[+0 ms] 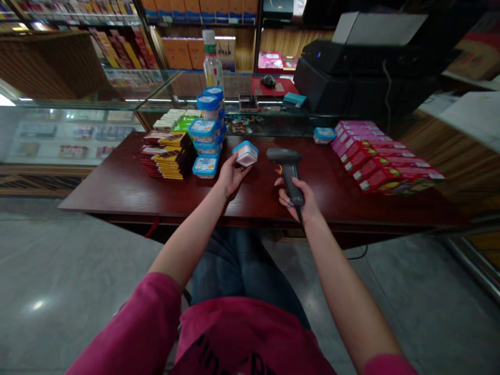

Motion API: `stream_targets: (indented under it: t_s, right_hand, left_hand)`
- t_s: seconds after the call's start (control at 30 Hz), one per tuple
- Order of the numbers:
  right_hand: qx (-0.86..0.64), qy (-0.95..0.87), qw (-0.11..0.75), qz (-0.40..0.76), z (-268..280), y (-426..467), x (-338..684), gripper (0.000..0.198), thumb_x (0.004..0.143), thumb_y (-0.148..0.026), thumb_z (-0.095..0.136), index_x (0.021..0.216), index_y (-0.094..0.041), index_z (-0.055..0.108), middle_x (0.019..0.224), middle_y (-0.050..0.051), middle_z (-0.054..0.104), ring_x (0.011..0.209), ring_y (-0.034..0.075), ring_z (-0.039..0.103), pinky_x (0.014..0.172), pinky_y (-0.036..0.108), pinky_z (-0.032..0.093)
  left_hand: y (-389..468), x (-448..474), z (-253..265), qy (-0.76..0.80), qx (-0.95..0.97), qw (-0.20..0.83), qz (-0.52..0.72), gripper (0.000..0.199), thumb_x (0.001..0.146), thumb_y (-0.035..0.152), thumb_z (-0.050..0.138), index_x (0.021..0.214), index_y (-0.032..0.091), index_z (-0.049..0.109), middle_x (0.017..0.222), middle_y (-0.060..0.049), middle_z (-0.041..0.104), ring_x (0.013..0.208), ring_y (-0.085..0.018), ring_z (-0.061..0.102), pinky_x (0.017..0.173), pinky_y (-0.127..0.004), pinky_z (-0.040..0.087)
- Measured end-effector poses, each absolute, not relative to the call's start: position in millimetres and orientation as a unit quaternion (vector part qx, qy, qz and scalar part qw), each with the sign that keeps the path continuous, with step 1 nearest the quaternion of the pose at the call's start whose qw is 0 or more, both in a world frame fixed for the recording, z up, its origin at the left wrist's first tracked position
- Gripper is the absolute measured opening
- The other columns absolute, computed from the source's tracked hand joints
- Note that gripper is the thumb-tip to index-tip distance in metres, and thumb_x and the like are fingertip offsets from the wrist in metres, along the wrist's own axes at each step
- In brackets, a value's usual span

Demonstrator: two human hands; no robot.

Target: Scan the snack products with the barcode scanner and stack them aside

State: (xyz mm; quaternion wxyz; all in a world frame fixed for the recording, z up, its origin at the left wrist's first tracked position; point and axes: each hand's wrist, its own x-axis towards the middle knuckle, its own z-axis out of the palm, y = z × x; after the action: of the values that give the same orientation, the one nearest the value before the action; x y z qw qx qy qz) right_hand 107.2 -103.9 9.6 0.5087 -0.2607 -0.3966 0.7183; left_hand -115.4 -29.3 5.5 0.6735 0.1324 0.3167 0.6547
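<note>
My left hand (pixel 233 174) grips a small plastic tub (pixel 246 153) with a blue lid, tipped on its side above the dark red counter (pixel 258 200). Wrapped round the handle of a black barcode scanner (pixel 289 169), my right hand (pixel 300 198) points its head left toward the tub. Left of my left hand stand several stacked blue-lidded tubs (pixel 205 138). Beside them lie brown and yellow packets (pixel 167 156) in piles. One more blue-lidded tub (pixel 324 135) sits on the right side of the counter.
Red and pink boxes (pixel 375 156) line the counter's right side. A glass shelf along the back bears a clear bottle (pixel 213 65) and a mouse (pixel 269 80). Black equipment (pixel 351 78) stands at the back right. The scanner's cable (pixel 300 214) runs down over the front edge.
</note>
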Motion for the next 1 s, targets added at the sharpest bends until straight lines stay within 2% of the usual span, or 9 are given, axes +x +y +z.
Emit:
stream_targets:
  t_s: [0.2,0.43,0.57,0.67,0.73,0.83,0.9,1.0]
  right_hand:
    - [-0.255,-0.409,0.498,0.72,7.6,-99.7,104.2,0.028,0.083,-0.043,0.068,0.1,-0.021,0.067,0.093,0.002,0.074,0.044,0.006,0.038,0.04,0.024,0.028]
    - [-0.242,-0.411,0.513,0.714,8.0,-98.0,101.4,0.034,0.081,-0.043,0.072,0.107,-0.021,0.067,0.09,-0.001,0.073,0.042,0.004,0.039,0.039,0.022,0.028]
    - [-0.25,-0.398,0.525,0.71,8.2,-99.1,99.9,0.034,0.081,-0.045,0.071,0.105,-0.022,0.065,0.089,0.0,0.073,0.042,0.005,0.039,0.039,0.023,0.027]
    - [-0.258,-0.376,0.562,0.69,5.7,-97.3,103.8,0.033,0.082,-0.044,0.07,0.106,-0.023,0.064,0.09,0.0,0.074,0.044,0.006,0.041,0.04,0.023,0.031]
    - [-0.271,-0.367,0.593,0.664,2.9,-93.2,113.7,0.034,0.082,-0.044,0.071,0.107,-0.023,0.064,0.092,0.0,0.076,0.045,0.007,0.045,0.042,0.023,0.035]
    - [-0.313,-0.391,0.617,0.607,-0.6,-83.4,144.5,0.034,0.081,-0.043,0.075,0.108,-0.023,0.064,0.089,0.0,0.077,0.046,0.008,0.052,0.042,0.023,0.04]
    - [-0.35,-0.422,0.617,0.565,-0.9,-77.1,173.4,0.034,0.081,-0.042,0.078,0.106,-0.023,0.064,0.089,0.0,0.078,0.046,0.009,0.055,0.042,0.023,0.042]
    - [-0.385,-0.454,0.615,0.517,1.8,-71.8,217.0,0.032,0.082,-0.043,0.08,0.101,-0.023,0.064,0.089,0.001,0.079,0.045,0.009,0.058,0.042,0.023,0.044]
  left_hand:
    - [-28.5,-117.8,4.4,0.327,0.135,0.663,0.66,0.014,0.099,0.027,0.061,0.107,0.019,0.068,0.112,-0.008,0.077,0.115,-0.023,0.072,0.107,-0.04,0.058]
    - [-29.2,-111.4,4.6,0.331,0.172,0.651,0.661,0.017,0.101,0.028,0.057,0.106,0.016,0.067,0.116,-0.011,0.076,0.117,-0.022,0.071,0.108,-0.042,0.056]
    - [-35.0,-113.6,3.1,0.316,0.248,0.642,0.653,0.014,0.093,0.026,0.064,0.103,0.017,0.068,0.115,-0.009,0.076,0.113,-0.021,0.072,0.109,-0.041,0.055]
    - [-41.1,-114.5,1.2,0.335,0.35,0.614,0.623,0.026,0.084,0.023,0.07,0.109,0.019,0.069,0.119,-0.008,0.076,0.114,-0.022,0.072,0.111,-0.042,0.053]
    - [-45.2,-112.1,-0.3,0.37,0.475,0.529,0.598,0.039,0.08,0.024,0.076,0.119,0.021,0.07,0.128,-0.009,0.073,0.121,-0.024,0.069,0.114,-0.044,0.051]
    - [-51.4,-102.6,-1.9,0.431,0.678,0.281,0.525,0.045,0.079,0.023,0.084,0.122,0.023,0.073,0.137,-0.011,0.066,0.131,-0.028,0.062,0.117,-0.046,0.049]
    - [-55.8,-93.0,-2.6,0.441,0.774,0.138,0.433,0.042,0.084,0.022,0.082,0.125,0.024,0.073,0.139,-0.012,0.063,0.13,-0.03,0.062,0.115,-0.048,0.05]
    - [-60.1,-76.9,-3.6,0.417,0.861,0.017,0.291,0.047,0.096,0.027,0.072,0.142,0.031,0.065,0.149,-0.012,0.06,0.129,-0.03,0.064,0.109,-0.047,0.056]
